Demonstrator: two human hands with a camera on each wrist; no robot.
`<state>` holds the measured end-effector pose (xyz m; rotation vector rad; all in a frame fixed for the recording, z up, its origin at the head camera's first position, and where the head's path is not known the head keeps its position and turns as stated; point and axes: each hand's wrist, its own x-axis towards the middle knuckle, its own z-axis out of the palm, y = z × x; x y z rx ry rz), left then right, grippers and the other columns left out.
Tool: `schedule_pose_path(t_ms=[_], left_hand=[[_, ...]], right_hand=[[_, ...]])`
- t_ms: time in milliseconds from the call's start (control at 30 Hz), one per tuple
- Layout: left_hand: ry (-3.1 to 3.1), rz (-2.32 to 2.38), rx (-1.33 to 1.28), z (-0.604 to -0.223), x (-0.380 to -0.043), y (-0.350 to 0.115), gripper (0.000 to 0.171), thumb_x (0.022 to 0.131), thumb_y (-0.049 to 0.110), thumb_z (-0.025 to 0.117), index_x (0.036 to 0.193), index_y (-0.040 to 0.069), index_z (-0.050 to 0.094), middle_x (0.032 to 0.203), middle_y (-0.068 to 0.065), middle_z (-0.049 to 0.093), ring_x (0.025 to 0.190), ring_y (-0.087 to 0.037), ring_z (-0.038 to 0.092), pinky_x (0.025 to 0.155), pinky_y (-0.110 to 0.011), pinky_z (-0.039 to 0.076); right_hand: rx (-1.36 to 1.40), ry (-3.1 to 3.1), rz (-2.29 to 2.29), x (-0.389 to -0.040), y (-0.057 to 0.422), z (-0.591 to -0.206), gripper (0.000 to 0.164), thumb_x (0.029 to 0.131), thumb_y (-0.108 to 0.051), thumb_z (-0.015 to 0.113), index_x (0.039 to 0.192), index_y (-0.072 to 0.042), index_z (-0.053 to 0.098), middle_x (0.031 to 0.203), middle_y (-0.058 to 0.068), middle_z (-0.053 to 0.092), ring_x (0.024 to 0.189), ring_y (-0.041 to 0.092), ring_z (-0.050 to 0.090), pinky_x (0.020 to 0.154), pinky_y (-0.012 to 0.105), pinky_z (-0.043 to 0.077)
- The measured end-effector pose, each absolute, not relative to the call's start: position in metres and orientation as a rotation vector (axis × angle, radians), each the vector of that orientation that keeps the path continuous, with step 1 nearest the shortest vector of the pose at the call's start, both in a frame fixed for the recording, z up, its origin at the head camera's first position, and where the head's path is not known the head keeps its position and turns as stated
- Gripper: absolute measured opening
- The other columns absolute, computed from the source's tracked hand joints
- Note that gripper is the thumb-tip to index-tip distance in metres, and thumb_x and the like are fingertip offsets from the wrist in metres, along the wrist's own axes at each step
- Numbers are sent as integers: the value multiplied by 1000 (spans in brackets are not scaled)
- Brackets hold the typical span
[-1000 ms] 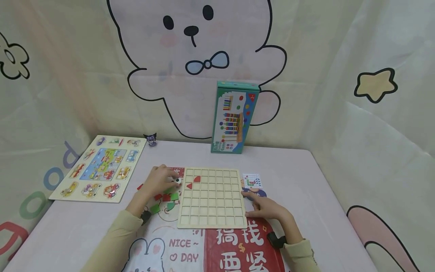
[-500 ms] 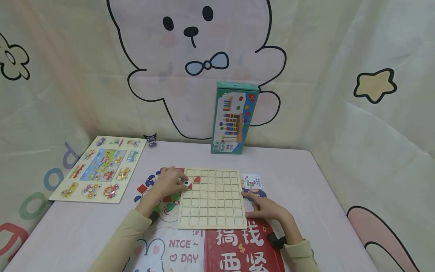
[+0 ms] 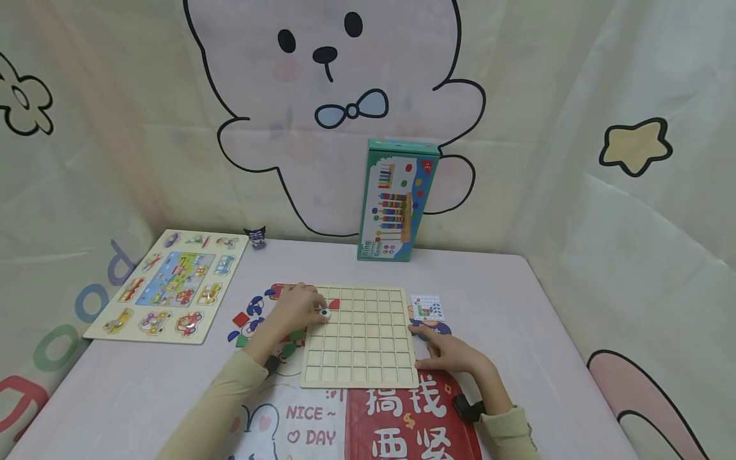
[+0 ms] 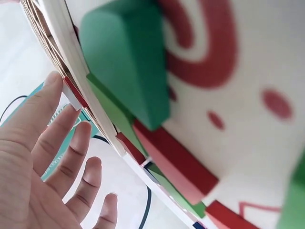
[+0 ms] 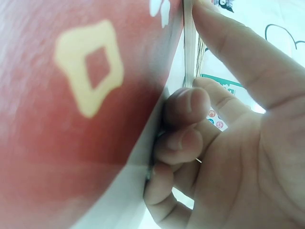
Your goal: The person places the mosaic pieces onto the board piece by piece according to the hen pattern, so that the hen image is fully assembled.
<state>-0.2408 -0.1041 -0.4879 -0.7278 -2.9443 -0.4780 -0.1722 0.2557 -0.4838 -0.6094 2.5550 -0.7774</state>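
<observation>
Over the upper left of the wooden grid board (image 3: 359, 335), my left hand (image 3: 298, 310) pinches a small white tile with a black dot (image 3: 324, 313). The left wrist view shows the white tile (image 4: 71, 94) at the tips of the thumb and index finger, right by the board's edge; the other fingers are spread. A red curved tile (image 3: 334, 304) lies in the grid beside that hand. My right hand (image 3: 451, 349) rests at the board's right edge, thumb and index finger touching it. In the right wrist view, the other fingers of the right hand (image 5: 224, 124) curl loosely.
Red, green and blue loose tiles (image 3: 253, 308) lie left of the board, partly hidden by the left arm. A small pattern card (image 3: 427, 306) is to its right. Further back are a vehicle puzzle (image 3: 172, 284), a small figurine (image 3: 256, 237) and an upright green box (image 3: 397, 201).
My left hand has moved right, from beside the board onto its upper left, carrying the white dotted tile. It now covers the red triangular tile. My right hand has stayed in place.
</observation>
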Motion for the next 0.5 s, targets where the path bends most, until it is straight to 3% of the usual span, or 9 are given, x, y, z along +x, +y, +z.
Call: schedule_pose_path(t_ms=[267, 500], left_hand=[[-2967, -478, -751, -484, -240, -100, 27, 72, 42, 76, 91, 23, 73, 92, 6, 64, 94, -21, 54, 91, -55, 36], [-3020, -548, -767, -480, -243, -105, 24, 76, 32, 75, 98, 22, 73, 100, 5, 64, 95, -19, 51, 94, -53, 34]], right_hand=[[-614, 2560, -774, -173, 256, -485, 73, 79, -38, 70, 141, -16, 38, 61, -4, 45, 50, 5, 37, 49, 21, 33], [-618, 2558, -771, -173, 256, -485, 74, 79, -39, 70, 141, -17, 37, 61, -3, 46, 50, 6, 38, 49, 21, 33]])
